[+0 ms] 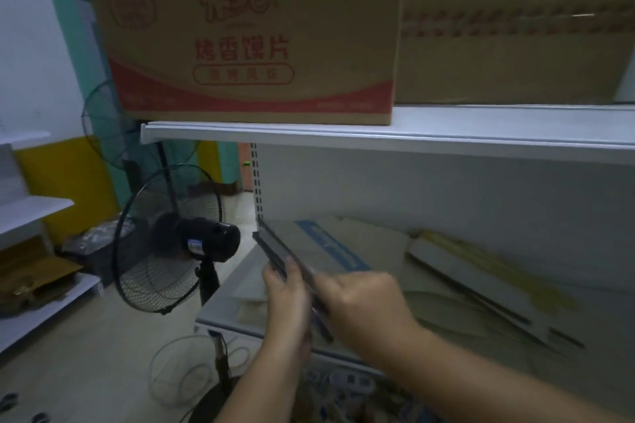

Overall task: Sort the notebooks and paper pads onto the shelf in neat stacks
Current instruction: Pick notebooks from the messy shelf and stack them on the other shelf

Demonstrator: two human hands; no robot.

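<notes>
Dim light is falling over a storeroom where white metal shelving is running along the right side and a black pedestal fan (pixel 178 240) is standing on the floor to the left. On the upper shelf (pixel 343 136) a brown carton (pixel 247 38) is sitting with red print on its front: the large characters are reading 烤香馍片, a red crest and a rounded red logo are sitting above them, and a smaller line inside an oval outline below is too blurred to read. A plainer carton (pixel 515 27) is standing just beside it on the right. Flattened cardboard (pixel 347 251) is lying across the lower shelf (pixel 220 314), one sheet bearing a blue strip with pale lettering that is not legible. A thin stack of notebooks (pixel 273 245), grey-covered with dark edges, is being held edge-on above the front left corner of that lower shelf, its far end tilting up towards the slotted shelf upright. The left hand (pixel 287 299) is gripping the stack from below and from the left, its thumb lying along the top cover. The right hand (pixel 364 302) is clasping the near end from the right, knuckles bent over it and motion-blurred, its fingertips hidden. Both forearms are reaching in from the lower edge of the view.
</notes>
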